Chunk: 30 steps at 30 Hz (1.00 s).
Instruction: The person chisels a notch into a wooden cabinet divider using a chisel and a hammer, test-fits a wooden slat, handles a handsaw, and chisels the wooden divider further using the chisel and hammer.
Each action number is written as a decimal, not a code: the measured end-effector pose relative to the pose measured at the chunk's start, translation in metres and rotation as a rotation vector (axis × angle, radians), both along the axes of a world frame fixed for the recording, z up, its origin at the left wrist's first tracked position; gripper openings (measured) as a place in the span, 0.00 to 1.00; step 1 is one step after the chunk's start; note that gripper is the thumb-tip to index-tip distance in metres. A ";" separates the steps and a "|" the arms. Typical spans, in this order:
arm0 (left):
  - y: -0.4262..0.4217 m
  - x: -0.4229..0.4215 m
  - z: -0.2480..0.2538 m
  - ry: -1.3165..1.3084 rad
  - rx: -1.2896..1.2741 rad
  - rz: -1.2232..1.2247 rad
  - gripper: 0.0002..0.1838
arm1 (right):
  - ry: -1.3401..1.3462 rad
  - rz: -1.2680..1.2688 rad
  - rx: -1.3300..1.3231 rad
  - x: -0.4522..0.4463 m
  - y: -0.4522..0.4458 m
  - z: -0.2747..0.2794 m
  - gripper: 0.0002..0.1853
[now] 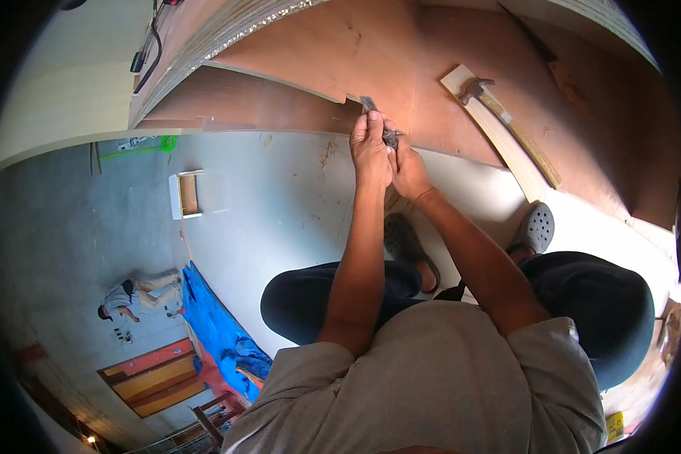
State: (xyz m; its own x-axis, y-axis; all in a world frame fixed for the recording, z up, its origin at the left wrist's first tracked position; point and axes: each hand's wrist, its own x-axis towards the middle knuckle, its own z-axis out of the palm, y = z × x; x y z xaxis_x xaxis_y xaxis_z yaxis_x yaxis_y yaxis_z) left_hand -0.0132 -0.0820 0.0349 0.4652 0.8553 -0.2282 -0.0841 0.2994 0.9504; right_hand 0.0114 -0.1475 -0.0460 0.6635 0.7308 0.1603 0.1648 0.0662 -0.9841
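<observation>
My left hand and my right hand are close together at the edge of a brown plywood cabinet. Between them they grip a small dark tool; its flat grey end sticks out past my left fingertips toward the plywood. Fingers hide much of the tool, so its exact kind cannot be made out. Both hands are closed. To their right, a claw hammer with a wooden handle lies along a pale wood strip on the plywood.
A handsaw rests on the plywood at the upper right. My shoes stand beside the cabinet edge. At the left are a white drawer-like box, a blue tarp and another person bending on the floor.
</observation>
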 end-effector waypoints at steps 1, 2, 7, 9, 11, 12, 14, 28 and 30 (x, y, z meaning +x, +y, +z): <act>0.001 0.004 0.000 -0.005 0.002 0.002 0.14 | 0.035 0.025 0.008 0.003 -0.001 -0.001 0.18; 0.002 0.005 -0.001 -0.031 0.062 -0.004 0.14 | 0.035 0.028 0.007 0.005 -0.002 -0.002 0.18; -0.005 0.006 -0.014 -0.108 0.173 0.056 0.14 | -0.054 0.067 -0.035 0.011 -0.007 -0.008 0.22; -0.008 0.003 -0.014 -0.033 0.151 0.035 0.14 | -0.029 0.057 -0.036 0.006 -0.009 -0.012 0.23; -0.006 0.000 -0.009 0.016 0.106 0.067 0.14 | -0.007 0.054 -0.033 0.004 -0.008 -0.013 0.24; -0.004 -0.001 -0.009 0.062 0.060 0.090 0.14 | 0.000 0.063 -0.083 0.005 -0.008 -0.012 0.25; 0.000 -0.001 -0.010 0.023 0.037 0.069 0.15 | 0.007 0.068 -0.136 0.005 -0.007 -0.010 0.26; 0.004 0.006 -0.020 -0.038 -0.105 0.222 0.17 | -0.036 -0.039 -0.013 0.004 0.000 -0.018 0.17; 0.001 0.009 -0.019 -0.134 -0.090 0.243 0.17 | -0.071 -0.037 -0.019 0.013 0.001 -0.021 0.16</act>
